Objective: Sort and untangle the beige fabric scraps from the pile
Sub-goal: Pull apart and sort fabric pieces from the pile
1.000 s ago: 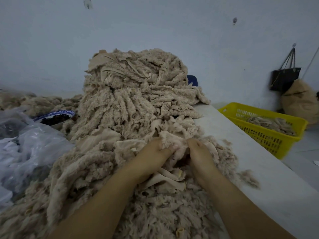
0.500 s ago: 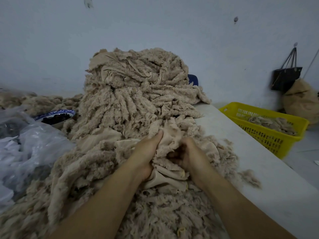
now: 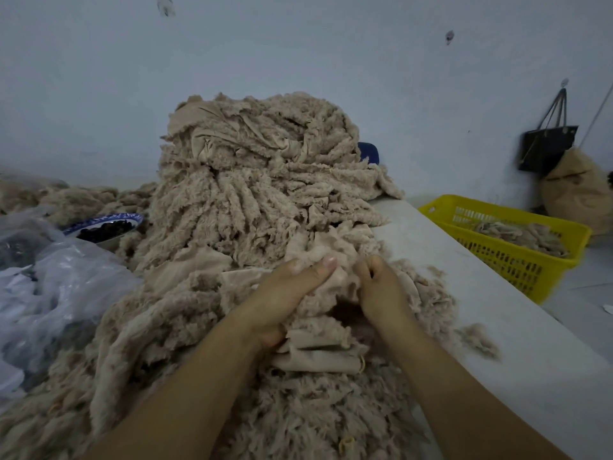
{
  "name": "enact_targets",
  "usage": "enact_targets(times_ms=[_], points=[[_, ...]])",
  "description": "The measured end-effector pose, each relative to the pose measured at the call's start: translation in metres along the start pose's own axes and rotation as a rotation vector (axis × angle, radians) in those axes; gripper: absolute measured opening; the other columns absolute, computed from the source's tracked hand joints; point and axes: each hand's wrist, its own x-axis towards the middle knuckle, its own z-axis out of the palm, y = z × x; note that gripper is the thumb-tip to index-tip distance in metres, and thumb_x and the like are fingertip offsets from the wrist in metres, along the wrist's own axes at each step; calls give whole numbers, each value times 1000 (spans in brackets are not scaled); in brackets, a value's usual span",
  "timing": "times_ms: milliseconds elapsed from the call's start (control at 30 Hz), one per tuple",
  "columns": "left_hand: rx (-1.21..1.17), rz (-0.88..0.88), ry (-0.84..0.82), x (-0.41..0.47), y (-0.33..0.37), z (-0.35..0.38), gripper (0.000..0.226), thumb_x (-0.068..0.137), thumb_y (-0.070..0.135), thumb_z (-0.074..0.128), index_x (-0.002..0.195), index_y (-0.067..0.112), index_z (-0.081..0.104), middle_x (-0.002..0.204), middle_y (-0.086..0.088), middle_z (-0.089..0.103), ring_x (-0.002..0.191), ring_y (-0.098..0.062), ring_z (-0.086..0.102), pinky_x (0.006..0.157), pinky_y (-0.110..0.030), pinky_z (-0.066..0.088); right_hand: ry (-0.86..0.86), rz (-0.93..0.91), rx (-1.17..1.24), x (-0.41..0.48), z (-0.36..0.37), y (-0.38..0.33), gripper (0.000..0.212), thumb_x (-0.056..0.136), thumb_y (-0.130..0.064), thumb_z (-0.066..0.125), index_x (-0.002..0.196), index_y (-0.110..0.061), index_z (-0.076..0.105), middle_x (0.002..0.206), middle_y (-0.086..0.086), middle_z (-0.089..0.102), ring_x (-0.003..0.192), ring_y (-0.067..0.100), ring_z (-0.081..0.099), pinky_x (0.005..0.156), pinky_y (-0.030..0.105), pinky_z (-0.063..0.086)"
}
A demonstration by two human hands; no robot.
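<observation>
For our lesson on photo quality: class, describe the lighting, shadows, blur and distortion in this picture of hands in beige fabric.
Head view: dim, flat, bluish light, no glare; a dark shadow pocket between the left hand and right hand gripping the fluffy beige fabric pile; wide-angle stretch enlarges the forearms; the yellow plastic mesh basket is smeared at its near corner.

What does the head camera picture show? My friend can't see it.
A person's left hand and right hand grip a beige fabric scrap at the front of a tall fluffy pile of such scraps on a white table. A yellow basket with more scraps sits to the right; a clear plastic bag lies on the left.
</observation>
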Motion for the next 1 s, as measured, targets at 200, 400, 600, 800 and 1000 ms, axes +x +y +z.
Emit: enact_targets(times_ms=[200,400,600,800,1000], points=[[-96,102,33,-2,13,-11,24,78,39,74,80,15,78,77,-7,74,70,-16,72,61,-22,56,127,-12,49,3,-21,4,31,96,-25,52,70,-18,37,65,0,40,54,8,37,51,27,31],[-71,-22,37,1,11,-12,25,81,34,70,92,14,79,96,-17,75,86,-26,73,75,-35,60,-129,-257,84,-18,-9,-14,32,87,-43,49,119,-46,47,104,-18,60,67,4,60,59,17,47],[-13,-25,38,1,12,-10,28,75,41,74,82,14,79,85,-14,73,79,-24,71,74,-33,57,-356,-444,-66,-25,4,-17,19,100,-26,53,117,-23,62,110,-3,64,99,10,61,84,33,50],[-6,-12,48,1,9,-10,36,80,37,73,98,7,75,95,-17,73,83,-27,71,78,-37,57,-115,-330,-368,-8,0,-2,29,104,-22,45,85,-4,59,83,9,60,75,23,55,69,38,44],[-363,157,144,-4,30,-25,40,92,35,56,61,20,76,54,2,67,46,-11,66,45,-20,52,-49,-81,-240,-1,-19,7,33,105,-23,44,74,-11,47,64,3,43,56,17,38,45,21,27]])
